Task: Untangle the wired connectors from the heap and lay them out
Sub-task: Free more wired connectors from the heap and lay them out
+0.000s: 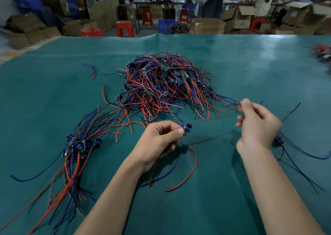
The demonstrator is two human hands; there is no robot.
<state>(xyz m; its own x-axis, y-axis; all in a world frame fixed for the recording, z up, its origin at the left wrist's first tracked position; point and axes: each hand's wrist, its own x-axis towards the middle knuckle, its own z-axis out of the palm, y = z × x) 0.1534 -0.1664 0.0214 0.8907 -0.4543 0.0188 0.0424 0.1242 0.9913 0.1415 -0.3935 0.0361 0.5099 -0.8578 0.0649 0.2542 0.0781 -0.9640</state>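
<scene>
A heap of tangled red, blue and black wired connectors (166, 86) lies in the middle of the green mat (223, 190). My left hand (159, 143) pinches one small blue connector (187, 127) in front of the heap, and more wires hang below its palm. A thin red wire runs from that connector up to my right hand (258, 127), which pinches the wire ends; this hand is blurred. At the left lies a laid-out bundle of connectors (78, 143) with wires trailing toward me. Behind my right wrist sits another small connector cluster (278, 141).
A loose wire pair (92, 71) lies at the far left of the mat. A blurred red and dark pile (322, 54) sits at the right edge. Beyond the table stand red stools (125, 29), cardboard boxes (207, 26), a blue crate (167, 26) and seated people.
</scene>
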